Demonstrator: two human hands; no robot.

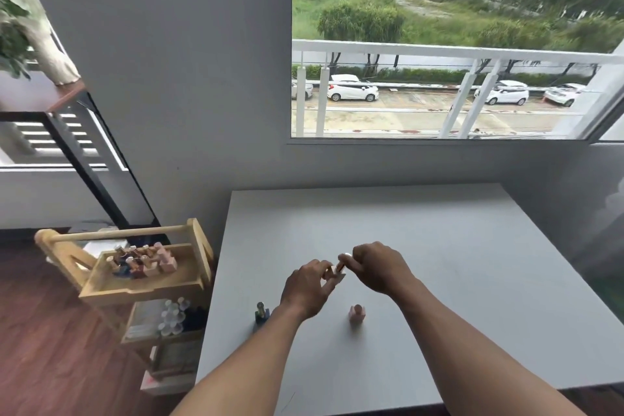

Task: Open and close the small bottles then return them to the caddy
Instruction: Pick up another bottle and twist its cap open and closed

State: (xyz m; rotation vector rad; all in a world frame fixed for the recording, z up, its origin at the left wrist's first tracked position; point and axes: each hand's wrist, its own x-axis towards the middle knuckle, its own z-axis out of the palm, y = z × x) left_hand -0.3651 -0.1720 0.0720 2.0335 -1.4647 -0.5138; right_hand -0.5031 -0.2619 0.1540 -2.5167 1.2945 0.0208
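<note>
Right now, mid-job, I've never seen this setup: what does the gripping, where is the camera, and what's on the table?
No machine here: the grips are a person's bare hands, filmed by one head-worn camera looking forward and down. The left grip and right grip meet above the grey table, both pinching one small bottle, left at its base, right at its top. A dark bottle stands near the table's left edge, a pink bottle nearer the middle. Left of the table, the wooden caddy holds more bottles.
</note>
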